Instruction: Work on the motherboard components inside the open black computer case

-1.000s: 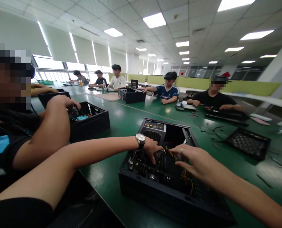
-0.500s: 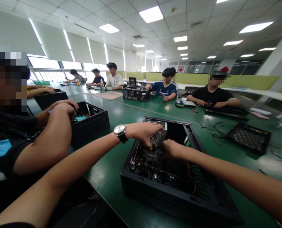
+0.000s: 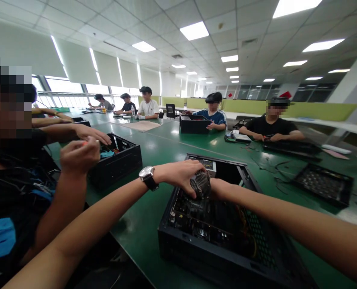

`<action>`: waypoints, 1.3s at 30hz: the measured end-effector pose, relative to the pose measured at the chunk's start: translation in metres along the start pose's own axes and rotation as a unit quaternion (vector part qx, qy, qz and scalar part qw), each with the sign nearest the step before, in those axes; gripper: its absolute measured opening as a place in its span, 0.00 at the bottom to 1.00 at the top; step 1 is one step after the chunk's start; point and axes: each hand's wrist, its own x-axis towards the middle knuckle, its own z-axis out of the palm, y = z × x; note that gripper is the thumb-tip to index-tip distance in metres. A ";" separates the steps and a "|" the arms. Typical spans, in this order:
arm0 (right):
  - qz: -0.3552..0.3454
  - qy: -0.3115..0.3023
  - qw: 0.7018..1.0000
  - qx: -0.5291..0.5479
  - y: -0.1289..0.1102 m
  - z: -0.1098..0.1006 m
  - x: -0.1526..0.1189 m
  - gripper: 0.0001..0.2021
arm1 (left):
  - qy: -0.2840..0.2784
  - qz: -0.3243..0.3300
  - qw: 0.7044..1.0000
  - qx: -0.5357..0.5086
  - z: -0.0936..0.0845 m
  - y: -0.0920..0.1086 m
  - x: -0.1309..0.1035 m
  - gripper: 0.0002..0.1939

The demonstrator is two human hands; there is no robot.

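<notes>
My left hand [image 3: 182, 175], with a watch on its wrist, is closed over the top and near side of a finned CPU cooler [image 3: 200, 185]. The cooler is tilted above the motherboard [image 3: 193, 218] inside a black computer case [image 3: 193, 247]. My right hand [image 3: 220, 188] is against the cooler's right side. Its fingers curl behind the cooler, and what they grip is hidden. A power supply [image 3: 211, 166] sits at the far end of the case. Yellow cables show along the right inner side.
The case stands on a green table [image 3: 154, 146]. On the left a co-worker's arms [image 3: 80, 160] reach over another case [image 3: 121, 164]. A black tray-like part [image 3: 321, 182] and loose cables [image 3: 279, 172] lie to the right. Other people work across the table.
The cooler now tilts, with more of its fins showing; both hands stay at it. The left co-worker's near hand has come up. Across the table, a person's case has turned. My view has shifted slightly.
</notes>
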 end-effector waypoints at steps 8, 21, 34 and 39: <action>0.080 0.032 0.995 -0.057 0.018 -0.061 -0.067 0.13 | -0.025 -0.062 0.949 -0.309 0.002 -0.015 0.014 0.43; 0.093 0.282 0.953 0.052 -0.013 -0.065 -0.146 0.21 | -0.147 -0.016 0.988 -0.037 0.049 -0.020 0.059 0.55; 0.045 0.392 0.917 0.058 -0.037 -0.034 -0.200 0.19 | -0.103 -0.047 0.940 0.321 0.070 0.040 0.053 0.17; 0.065 0.437 0.897 0.025 -0.044 -0.031 -0.220 0.17 | -0.168 -0.078 0.956 0.228 0.034 0.030 0.057 0.22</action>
